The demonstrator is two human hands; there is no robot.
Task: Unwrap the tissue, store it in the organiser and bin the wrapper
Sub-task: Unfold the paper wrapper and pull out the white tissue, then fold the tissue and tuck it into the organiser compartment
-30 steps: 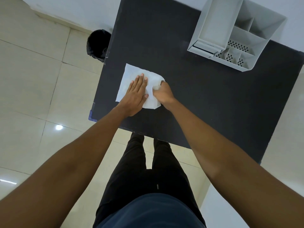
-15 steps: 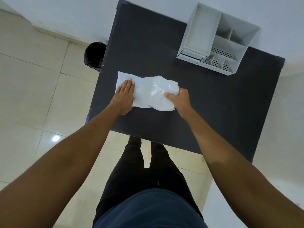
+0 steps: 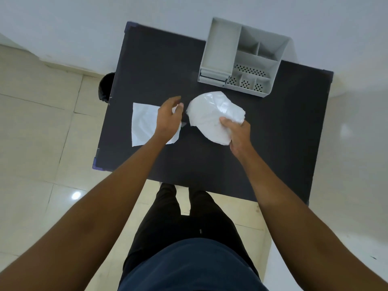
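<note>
**Tissue and wrapper now separated**

Since 0.5 s ago the two white pieces have come apart: then they were one joined mass under both hands, now there is a clear strip of bare tabletop [image 3: 210, 164] between them.

- Right hand [image 3: 237, 133] pinches the near edge of the rounded, glossy, crinkled piece [image 3: 212, 114], which looks lifted and sits just in front of the organiser [image 3: 241, 59]. The sheen suggests plastic film, so I read this as the wrapper.
- Left hand [image 3: 168, 120] hovers with fingers loosely curled over the right end of the flat white sheet [image 3: 142, 124], near the left edge of the tabletop. Can't tell if it is gripping that sheet or just above it. Flat matte look suggests the tissue, but both are white, so the ID of either piece is a judgement.
- Organiser stands at the far right corner, compartments appear empty.
- Bin [image 3: 105, 87] is on the floor off the left edge, mostly hidden by the tabletop.

Progress: unwrap looks done. Left to do: tissue into the organiser, wrapper into the bin. Neither started. Note the crossover: what I take for the wrapper is on the organiser side and the tissue on the bin side, so each piece has to travel across.
</note>
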